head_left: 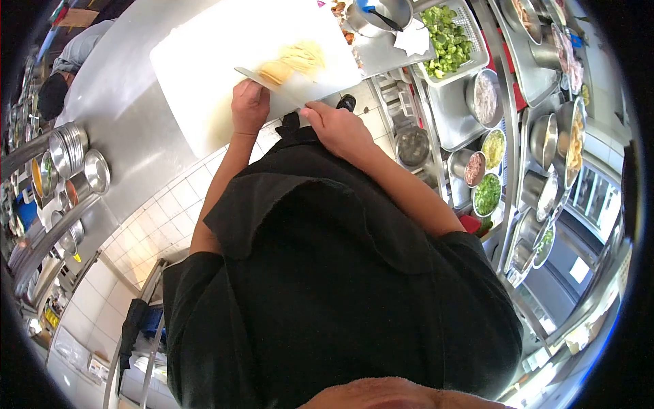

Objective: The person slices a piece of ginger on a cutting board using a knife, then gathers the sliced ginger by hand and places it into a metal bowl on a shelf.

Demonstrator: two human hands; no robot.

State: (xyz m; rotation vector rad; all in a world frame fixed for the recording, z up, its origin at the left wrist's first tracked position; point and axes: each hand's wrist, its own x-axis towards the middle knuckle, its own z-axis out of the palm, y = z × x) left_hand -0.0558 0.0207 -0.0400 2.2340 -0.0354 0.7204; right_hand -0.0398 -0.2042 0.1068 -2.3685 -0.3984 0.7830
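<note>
A white cutting board (204,61) lies on the steel counter (116,116) in front of me. Pale yellow sliced strips (303,56) and a rounder yellow piece (274,71) sit near its right corner. A wide knife blade (293,88) lies across that corner. My right hand (338,128) is at the blade's black handle (347,102) and grips it. My left hand (250,105) rests curled at the board's near edge, just beside the blade and the yellow piece; I see nothing in it. My black shirt fills the lower half of the view.
A perforated tray of green vegetable pieces (446,31) and a pot with a ladle (378,13) stand behind the board. Several metal bowls of ingredients (487,146) line the right side. Stacked steel bowls (68,146) sit at the left. Another person (75,54) works at the far left.
</note>
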